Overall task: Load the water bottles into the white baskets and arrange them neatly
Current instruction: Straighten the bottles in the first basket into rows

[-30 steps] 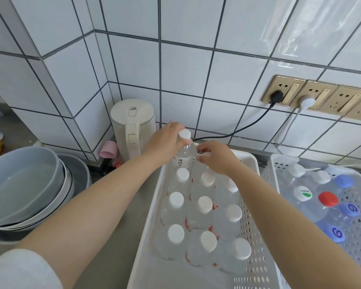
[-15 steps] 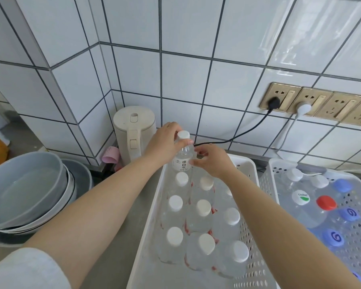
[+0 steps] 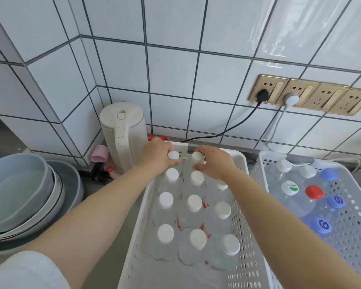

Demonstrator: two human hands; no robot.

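A white perforated basket in front of me holds several clear water bottles with white caps in rows. At its far end my left hand grips the neck of a white-capped bottle standing in the back row. Beside it my right hand holds a second white-capped bottle in the same row. A second white basket to the right holds bottles with blue, red and white caps.
A cream electric kettle stands against the tiled wall behind the basket's left corner. Stacked grey bowls sit at the left. Wall sockets with a black and a white cable hang above the baskets. Pink item beside the kettle.
The bottle my left hand held raised above the basket has come down into the back row. My right hand now holds a neighbouring bottle. The camera has tilted up.
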